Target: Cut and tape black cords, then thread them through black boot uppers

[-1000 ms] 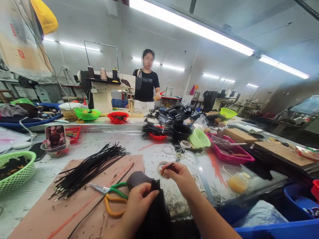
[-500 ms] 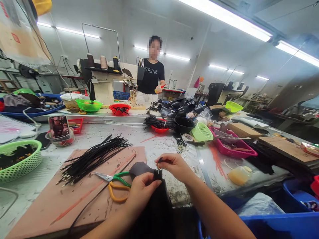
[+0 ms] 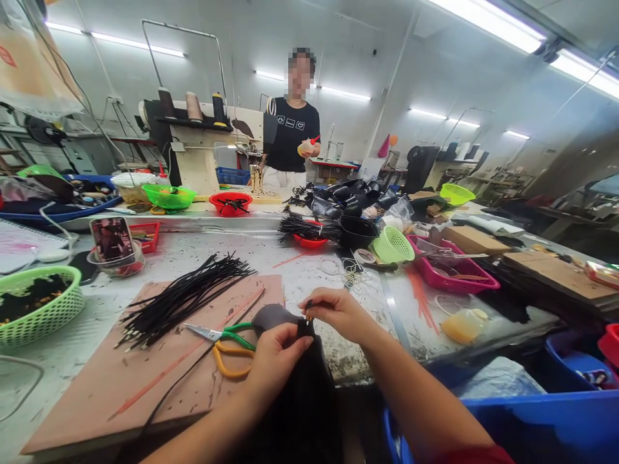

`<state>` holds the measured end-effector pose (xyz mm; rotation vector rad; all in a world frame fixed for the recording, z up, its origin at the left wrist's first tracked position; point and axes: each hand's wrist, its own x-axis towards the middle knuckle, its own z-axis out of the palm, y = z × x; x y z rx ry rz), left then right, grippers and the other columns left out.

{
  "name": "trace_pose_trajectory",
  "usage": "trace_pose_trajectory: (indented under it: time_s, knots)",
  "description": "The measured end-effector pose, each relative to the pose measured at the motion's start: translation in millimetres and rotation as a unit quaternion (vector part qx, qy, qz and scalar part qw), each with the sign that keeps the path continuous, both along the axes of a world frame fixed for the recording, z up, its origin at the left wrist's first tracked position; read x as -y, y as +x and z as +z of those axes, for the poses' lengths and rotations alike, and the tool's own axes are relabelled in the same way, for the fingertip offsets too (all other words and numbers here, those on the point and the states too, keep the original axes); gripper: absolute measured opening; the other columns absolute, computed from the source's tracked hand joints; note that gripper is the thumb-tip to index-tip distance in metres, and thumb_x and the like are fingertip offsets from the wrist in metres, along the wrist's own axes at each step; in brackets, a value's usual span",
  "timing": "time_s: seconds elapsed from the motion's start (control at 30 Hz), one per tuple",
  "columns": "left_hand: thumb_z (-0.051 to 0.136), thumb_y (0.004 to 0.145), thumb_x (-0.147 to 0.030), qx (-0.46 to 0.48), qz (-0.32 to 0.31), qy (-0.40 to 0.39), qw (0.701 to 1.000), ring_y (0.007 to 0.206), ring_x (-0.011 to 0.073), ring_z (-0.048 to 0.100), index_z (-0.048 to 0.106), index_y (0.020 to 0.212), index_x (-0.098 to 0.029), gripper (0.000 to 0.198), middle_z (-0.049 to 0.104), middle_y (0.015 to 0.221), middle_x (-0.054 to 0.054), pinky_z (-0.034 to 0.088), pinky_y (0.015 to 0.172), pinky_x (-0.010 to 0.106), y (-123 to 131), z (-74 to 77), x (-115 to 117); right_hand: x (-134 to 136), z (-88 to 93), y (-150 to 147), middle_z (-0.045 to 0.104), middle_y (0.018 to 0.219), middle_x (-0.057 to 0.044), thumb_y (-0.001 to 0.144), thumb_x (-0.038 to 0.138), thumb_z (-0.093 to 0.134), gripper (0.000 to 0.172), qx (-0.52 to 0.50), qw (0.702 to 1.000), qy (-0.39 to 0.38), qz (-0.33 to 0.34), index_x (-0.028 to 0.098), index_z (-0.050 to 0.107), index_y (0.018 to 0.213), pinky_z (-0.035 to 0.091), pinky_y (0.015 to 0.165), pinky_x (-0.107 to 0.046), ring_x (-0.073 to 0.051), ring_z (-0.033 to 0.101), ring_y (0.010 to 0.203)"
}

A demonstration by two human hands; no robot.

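My left hand (image 3: 278,357) pinches the top end of a black strap-like piece (image 3: 304,327) between thumb and fingers. Just above it, my right hand (image 3: 338,312) is closed on a small black piece with a brass-coloured part (image 3: 309,312), which meets the strap's end; whether they are joined I cannot tell. A smooth dark flap (image 3: 273,316) shows behind my left fingers. Close to that hand lie scissors (image 3: 229,335) with green and yellow handles, blades pointing left. A bundle of thin black cords (image 3: 184,299) rests on the pinkish board (image 3: 87,393).
Green baskets (image 3: 72,309) stand left and beyond my right hand. A magenta tray (image 3: 454,283) and a bottle of yellowish liquid (image 3: 464,325) are on the right, above a blue bin (image 3: 546,419). Across the table, a person (image 3: 293,138) stands behind a sewing machine (image 3: 193,161), holding a red-tipped bottle.
My right hand has brought the small piece down against the strap's end, closing the small gap. The person opposite has raised the bottle a little. My view has shifted slightly.
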<state>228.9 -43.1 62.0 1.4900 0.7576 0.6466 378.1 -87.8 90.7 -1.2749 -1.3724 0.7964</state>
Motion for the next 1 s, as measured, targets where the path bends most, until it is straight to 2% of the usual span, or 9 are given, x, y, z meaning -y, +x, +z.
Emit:
trace_pose_trajectory:
  time_s: [0.13, 0.37, 0.8, 1.0]
  knots:
    - [0.065, 0.056, -0.035, 0.003, 0.000, -0.011, 1.000, 0.054, 0.0137, 0.048, 0.062, 0.056, -0.015, 0.020, 0.058, 0.053, -0.002, 0.038, 0.054, 0.025, 0.0, 1.9, 0.0, 1.2, -1.3, 0.5, 0.068, 0.076, -0.002, 0.071, 0.023, 0.064, 0.009, -0.006, 1.000, 0.018, 0.006, 0.019, 0.070, 0.077, 0.049, 0.068, -0.029, -0.015, 0.062, 0.071]
    - [0.065, 0.058, -0.034, -0.001, 0.001, 0.016, 1.000, 0.054, 0.0142, 0.049, 0.061, 0.054, -0.017, 0.018, 0.058, 0.052, -0.002, 0.039, 0.054, 0.025, 0.4, 2.1, 0.5, 3.0, 4.1, -0.1, 0.068, 0.075, -0.002, 0.073, 0.017, 0.061, 0.012, 0.078, 0.996, 0.039, 0.000, 0.019, 0.071, 0.079, 0.047, 0.068, -0.027, -0.014, 0.061, 0.071]
    - [0.064, 0.060, -0.037, 0.002, -0.019, 0.011, 1.000, 0.056, 0.0148, 0.049, 0.063, 0.060, -0.016, 0.021, 0.059, 0.057, 0.000, 0.038, 0.055, 0.025, -1.2, -4.8, -4.7, -3.1, -3.2, 0.7, 0.067, 0.078, -0.003, 0.073, 0.020, 0.061, 0.011, 0.092, 0.996, 0.001, 0.009, 0.018, 0.069, 0.079, 0.048, 0.070, -0.029, -0.016, 0.060, 0.076]
    - [0.065, 0.061, -0.034, 0.011, -0.017, 0.000, 1.000, 0.056, 0.0132, 0.047, 0.062, 0.059, -0.015, 0.019, 0.056, 0.056, -0.002, 0.037, 0.056, 0.024, -0.6, -6.7, -5.0, 1.1, -7.0, -3.0, 0.065, 0.081, -0.003, 0.071, 0.020, 0.060, 0.011, 0.062, 0.998, -0.029, 0.008, 0.019, 0.066, 0.081, 0.048, 0.073, -0.032, -0.017, 0.060, 0.076]
